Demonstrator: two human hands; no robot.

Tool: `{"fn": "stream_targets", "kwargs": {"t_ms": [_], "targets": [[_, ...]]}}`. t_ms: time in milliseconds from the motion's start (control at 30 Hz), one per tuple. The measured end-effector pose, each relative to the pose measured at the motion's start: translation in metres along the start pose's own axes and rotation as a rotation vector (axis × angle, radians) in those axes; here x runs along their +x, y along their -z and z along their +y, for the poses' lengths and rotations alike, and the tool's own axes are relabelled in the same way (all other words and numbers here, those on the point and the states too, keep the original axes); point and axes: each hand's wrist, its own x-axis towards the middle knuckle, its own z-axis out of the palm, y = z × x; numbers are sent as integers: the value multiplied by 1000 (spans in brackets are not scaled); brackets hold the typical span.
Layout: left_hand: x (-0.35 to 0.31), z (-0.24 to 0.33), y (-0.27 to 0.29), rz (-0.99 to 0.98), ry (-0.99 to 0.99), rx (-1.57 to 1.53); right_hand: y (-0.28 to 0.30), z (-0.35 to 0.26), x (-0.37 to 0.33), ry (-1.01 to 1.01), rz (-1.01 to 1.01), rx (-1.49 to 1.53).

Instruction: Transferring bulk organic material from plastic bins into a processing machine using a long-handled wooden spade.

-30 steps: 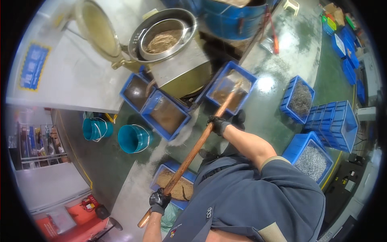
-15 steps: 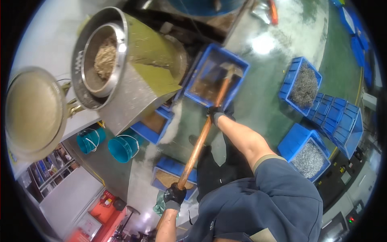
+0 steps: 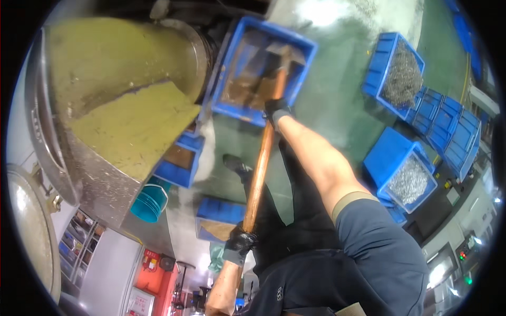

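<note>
My gloved right hand (image 3: 277, 111) is closed around the upper part of a shovel (image 3: 258, 181) with a long wooden handle. My gloved left hand (image 3: 241, 243) grips the same handle lower down, close to my body. The shovel's grey metal blade (image 3: 295, 55), blurred, is inside a large blue bin (image 3: 310, 59) in front of me. Brownish material (image 3: 240, 87) lies in that bin; its exact kind I cannot make out. The bin's near rim passes just beyond my right hand.
A big yellow-green and metal machine (image 3: 132, 126) fills the left, its round lid (image 3: 31, 226) swung aside. Below it are a teal bucket (image 3: 149, 203) and smaller blue bins (image 3: 174, 176). On the right stand blue bins of metal shavings (image 3: 403, 73) and stacked blue bins (image 3: 445, 124).
My view has shifted closer to the machine, which looms larger, and its open drum mouth has turned out of sight. Both hands keep hold of the shovel, its blade still within the bin.
</note>
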Motion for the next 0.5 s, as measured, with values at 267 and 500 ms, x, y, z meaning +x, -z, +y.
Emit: {"fn": "stream_targets", "kwargs": {"t_ms": [267,500], "targets": [[-59,-109,61,-200,254,-695,-43,74,-91,-190,-108,439],[-100,-76,113,-80,294,265,-76,126,-127,-218,-204,375]]}}
